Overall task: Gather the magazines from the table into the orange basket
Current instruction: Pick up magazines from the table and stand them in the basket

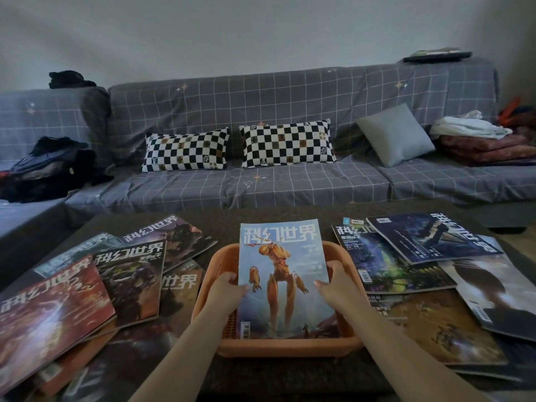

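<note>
A blue magazine [282,278] with an orange robot on its cover sits in the orange basket [342,342], its near end down inside and its far end tilted up over the back rim. The left hand [224,288] grips its left edge, thumb on the cover and fingers curled underneath; the right hand [338,281] grips the right edge the same way. Both forearms reach in from the near side, over the basket's front rim.

The basket stands in the middle of a dark table [261,216]. To its left lies a loose heap of overlapping magazines: a red one [49,317] nearest, a dark one [130,282] partly over it, another [174,239] farther back, and more tucked beneath. To the right is a second spread: a navy magazine [432,236] turned upside down on top of a purple-green one [388,262], a pale one [499,291] at the table's right edge, and a brown one [429,326] closest, just beside the basket.

Behind the table runs a grey checked sofa [290,91]. On its seat lean two black-and-white chequered pillows [185,149] [287,143] and a plain grey cushion [396,134]. Dark clothes [49,166] are piled at the left end, folded blankets [487,140] at the right.
</note>
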Demonstrator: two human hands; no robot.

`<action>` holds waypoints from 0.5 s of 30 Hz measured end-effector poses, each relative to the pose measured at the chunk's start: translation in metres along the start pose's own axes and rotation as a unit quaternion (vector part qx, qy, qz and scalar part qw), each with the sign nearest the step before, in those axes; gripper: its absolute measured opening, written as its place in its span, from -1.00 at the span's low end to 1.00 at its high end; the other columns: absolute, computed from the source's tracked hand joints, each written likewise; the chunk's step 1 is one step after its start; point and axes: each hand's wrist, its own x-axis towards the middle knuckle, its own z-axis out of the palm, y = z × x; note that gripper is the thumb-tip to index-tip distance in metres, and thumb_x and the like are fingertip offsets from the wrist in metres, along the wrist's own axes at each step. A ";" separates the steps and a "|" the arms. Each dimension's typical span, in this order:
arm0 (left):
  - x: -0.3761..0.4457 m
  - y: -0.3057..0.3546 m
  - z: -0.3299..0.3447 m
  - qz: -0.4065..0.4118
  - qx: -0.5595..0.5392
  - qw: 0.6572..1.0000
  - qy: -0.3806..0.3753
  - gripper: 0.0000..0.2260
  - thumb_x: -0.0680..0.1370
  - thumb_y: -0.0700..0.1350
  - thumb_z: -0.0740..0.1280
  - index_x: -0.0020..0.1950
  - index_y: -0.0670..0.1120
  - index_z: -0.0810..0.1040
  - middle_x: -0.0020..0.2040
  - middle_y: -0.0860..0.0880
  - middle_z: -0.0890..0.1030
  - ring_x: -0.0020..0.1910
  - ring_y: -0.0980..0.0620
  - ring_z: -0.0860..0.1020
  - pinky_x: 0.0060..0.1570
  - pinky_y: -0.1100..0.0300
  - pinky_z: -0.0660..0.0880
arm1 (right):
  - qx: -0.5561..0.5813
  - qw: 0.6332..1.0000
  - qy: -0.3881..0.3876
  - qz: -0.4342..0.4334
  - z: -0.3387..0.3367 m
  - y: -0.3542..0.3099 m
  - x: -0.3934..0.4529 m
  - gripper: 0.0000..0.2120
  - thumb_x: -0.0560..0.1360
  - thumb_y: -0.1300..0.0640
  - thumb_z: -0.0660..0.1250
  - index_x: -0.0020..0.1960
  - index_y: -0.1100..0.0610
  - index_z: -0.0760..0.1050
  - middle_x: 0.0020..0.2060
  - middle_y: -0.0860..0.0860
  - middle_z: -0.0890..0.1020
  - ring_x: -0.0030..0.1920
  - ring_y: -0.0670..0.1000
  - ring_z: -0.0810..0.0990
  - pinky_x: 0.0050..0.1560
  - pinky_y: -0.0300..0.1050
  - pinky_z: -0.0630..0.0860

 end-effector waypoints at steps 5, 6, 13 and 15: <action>-0.008 0.003 0.001 0.036 -0.006 0.999 -0.004 -0.69 0.56 -0.07 0.33 0.30 -0.05 0.46 -0.02 0.04 0.59 -0.09 0.06 0.56 -0.17 0.18 0.45 | -0.012 1.000 0.000 -0.004 -0.001 -0.001 -0.004 -0.50 0.52 0.06 0.30 0.39 0.12 0.25 0.26 0.09 0.50 0.19 0.09 0.51 -0.05 -0.13 0.42; -0.011 0.004 0.002 0.053 -0.011 0.999 -0.004 -0.71 0.57 -0.03 0.32 0.28 -0.05 0.48 -0.08 0.08 0.58 -0.14 0.10 0.55 -0.23 0.20 0.45 | -0.010 1.000 -0.001 -0.005 -0.001 -0.001 -0.005 -0.51 0.52 0.04 0.30 0.39 0.12 0.26 0.26 0.09 0.50 0.20 0.09 0.51 -0.03 -0.13 0.42; -0.033 0.017 0.007 0.156 -0.003 0.987 0.027 -0.48 0.57 0.07 0.30 0.49 0.04 0.25 0.38 -0.02 0.44 0.17 0.06 0.51 0.01 0.25 0.46 | 0.057 0.997 0.010 -0.044 -0.009 -0.010 -0.015 -0.59 0.53 -0.01 0.27 0.33 0.13 0.37 0.19 0.07 0.55 0.07 0.00 0.52 -0.06 -0.16 0.43; -0.040 0.025 0.011 0.177 -0.030 0.983 0.021 -0.56 0.56 0.07 0.31 0.42 0.11 0.33 0.17 0.12 0.54 -0.18 0.27 0.57 -0.37 0.45 0.42 | 0.082 0.994 0.013 -0.067 -0.014 -0.011 -0.016 -0.65 0.54 0.00 0.27 0.28 0.10 0.41 0.12 0.03 0.57 -0.06 -0.09 0.51 -0.13 -0.20 0.43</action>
